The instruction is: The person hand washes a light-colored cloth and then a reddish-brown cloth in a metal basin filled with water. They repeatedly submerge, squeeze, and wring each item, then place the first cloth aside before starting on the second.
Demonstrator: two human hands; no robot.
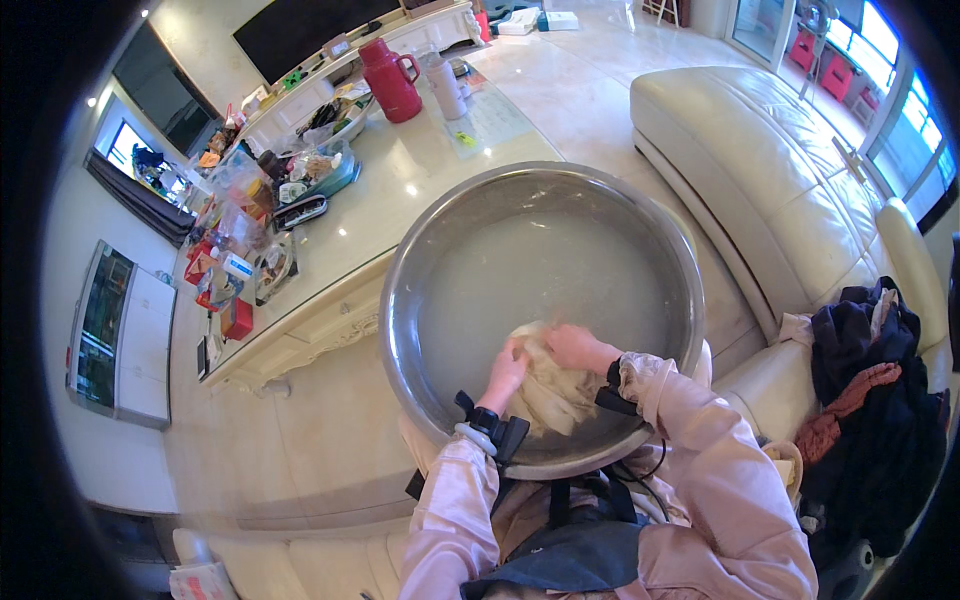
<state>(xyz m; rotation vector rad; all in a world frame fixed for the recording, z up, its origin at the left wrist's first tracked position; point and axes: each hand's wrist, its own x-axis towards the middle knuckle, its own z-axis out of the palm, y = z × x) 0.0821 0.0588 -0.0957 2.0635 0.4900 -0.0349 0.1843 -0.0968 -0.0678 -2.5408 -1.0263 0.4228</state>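
Note:
A large round metal basin [397, 300] holds cloudy water, its near rim close to my body. In the lower part of the basin a wet cream cloth [555, 394] lies bunched and partly in the water. My left hand [508, 375] grips the cloth's left upper edge. Close to it on the right, my right hand [577, 347] closes on the cloth's upper part; its fingers are slightly blurred. Both wrists carry black strapped devices, and a pale ring circles the left one.
Beyond the basin, a glass-topped table [360, 240] bears a red thermos jug [390, 81], a white bottle [447, 88] and many small items. A cream leather sofa [750, 165] stands at the right, with dark clothes [862, 375] piled nearer me.

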